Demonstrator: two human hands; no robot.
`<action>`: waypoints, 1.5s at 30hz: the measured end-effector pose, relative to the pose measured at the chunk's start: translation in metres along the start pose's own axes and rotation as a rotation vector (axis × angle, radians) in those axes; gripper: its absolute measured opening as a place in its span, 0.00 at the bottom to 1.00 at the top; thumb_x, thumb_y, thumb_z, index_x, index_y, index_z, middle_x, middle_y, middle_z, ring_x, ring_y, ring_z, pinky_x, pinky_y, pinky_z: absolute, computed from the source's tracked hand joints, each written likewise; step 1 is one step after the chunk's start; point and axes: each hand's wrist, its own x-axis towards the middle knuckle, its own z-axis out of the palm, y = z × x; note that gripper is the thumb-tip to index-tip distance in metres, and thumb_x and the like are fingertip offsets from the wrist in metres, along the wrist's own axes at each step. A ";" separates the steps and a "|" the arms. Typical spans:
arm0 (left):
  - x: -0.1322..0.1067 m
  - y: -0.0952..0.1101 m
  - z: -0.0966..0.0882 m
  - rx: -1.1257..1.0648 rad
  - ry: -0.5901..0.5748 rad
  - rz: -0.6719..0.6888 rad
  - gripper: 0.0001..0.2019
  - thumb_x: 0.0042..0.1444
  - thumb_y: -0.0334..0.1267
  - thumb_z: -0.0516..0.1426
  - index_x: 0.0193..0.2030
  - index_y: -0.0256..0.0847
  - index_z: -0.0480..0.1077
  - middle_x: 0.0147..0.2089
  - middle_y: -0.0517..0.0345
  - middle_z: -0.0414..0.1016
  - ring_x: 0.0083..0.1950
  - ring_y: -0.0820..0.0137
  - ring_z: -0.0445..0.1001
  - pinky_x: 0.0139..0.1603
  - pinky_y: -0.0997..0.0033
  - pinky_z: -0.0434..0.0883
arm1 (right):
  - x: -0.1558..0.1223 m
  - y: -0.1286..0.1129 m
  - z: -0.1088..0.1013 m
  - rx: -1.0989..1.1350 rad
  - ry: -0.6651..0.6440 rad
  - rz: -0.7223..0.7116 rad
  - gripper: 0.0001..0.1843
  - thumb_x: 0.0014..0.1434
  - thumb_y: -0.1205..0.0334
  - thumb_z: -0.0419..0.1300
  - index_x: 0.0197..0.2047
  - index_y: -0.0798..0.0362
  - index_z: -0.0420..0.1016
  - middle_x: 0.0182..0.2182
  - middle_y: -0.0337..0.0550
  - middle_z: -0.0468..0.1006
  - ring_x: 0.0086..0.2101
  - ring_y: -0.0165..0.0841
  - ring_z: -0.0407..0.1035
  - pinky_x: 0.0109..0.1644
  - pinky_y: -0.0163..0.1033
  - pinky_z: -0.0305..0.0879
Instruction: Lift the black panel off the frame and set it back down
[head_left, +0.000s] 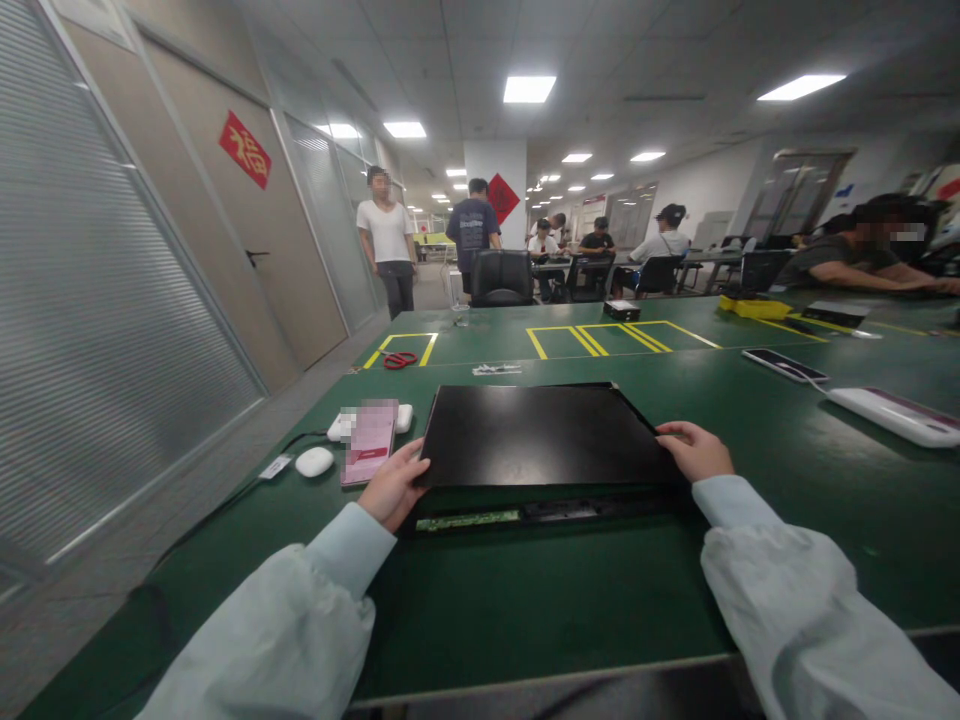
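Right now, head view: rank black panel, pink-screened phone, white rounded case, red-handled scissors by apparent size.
1. Black panel
2. Pink-screened phone
3. White rounded case and red-handled scissors: about equally wide; case nearer the camera, so unranked.

Smooth black panel (540, 435), rectangular, over a dark frame (562, 511), green circuit strip (469, 521) exposed at near left

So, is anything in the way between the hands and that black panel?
Nothing that I can see. The left hand already holds the panel at its left edge, and the right hand has its right edge. The phone lies beside the left hand, not between it and the panel.
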 end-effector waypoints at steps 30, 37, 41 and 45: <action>-0.004 0.002 0.007 0.036 0.080 0.000 0.20 0.48 0.17 0.58 0.48 0.35 0.70 0.37 0.51 0.82 0.39 0.65 0.82 0.34 0.72 0.77 | 0.011 0.012 0.000 -0.031 -0.093 -0.027 0.15 0.39 0.55 0.63 0.33 0.48 0.83 0.25 0.41 0.81 0.30 0.38 0.74 0.36 0.40 0.66; -0.006 0.004 0.010 0.046 0.088 -0.002 0.20 0.48 0.18 0.58 0.47 0.35 0.70 0.37 0.51 0.82 0.37 0.65 0.81 0.33 0.71 0.77 | 0.009 0.011 0.000 -0.033 -0.084 0.000 0.13 0.40 0.56 0.62 0.31 0.48 0.82 0.26 0.41 0.81 0.31 0.38 0.74 0.36 0.39 0.66; -0.007 0.005 0.013 0.054 0.104 -0.008 0.19 0.49 0.17 0.57 0.47 0.36 0.70 0.35 0.53 0.81 0.34 0.67 0.81 0.31 0.72 0.77 | 0.006 0.009 0.001 -0.018 -0.054 -0.013 0.12 0.40 0.56 0.62 0.30 0.48 0.82 0.26 0.41 0.81 0.30 0.37 0.74 0.35 0.39 0.66; -0.009 0.006 0.015 0.046 0.117 -0.007 0.19 0.49 0.16 0.56 0.47 0.36 0.69 0.35 0.54 0.81 0.34 0.67 0.81 0.32 0.73 0.77 | 0.002 0.003 -0.001 -0.029 -0.059 -0.016 0.12 0.40 0.56 0.61 0.30 0.48 0.82 0.25 0.41 0.80 0.30 0.37 0.74 0.36 0.39 0.66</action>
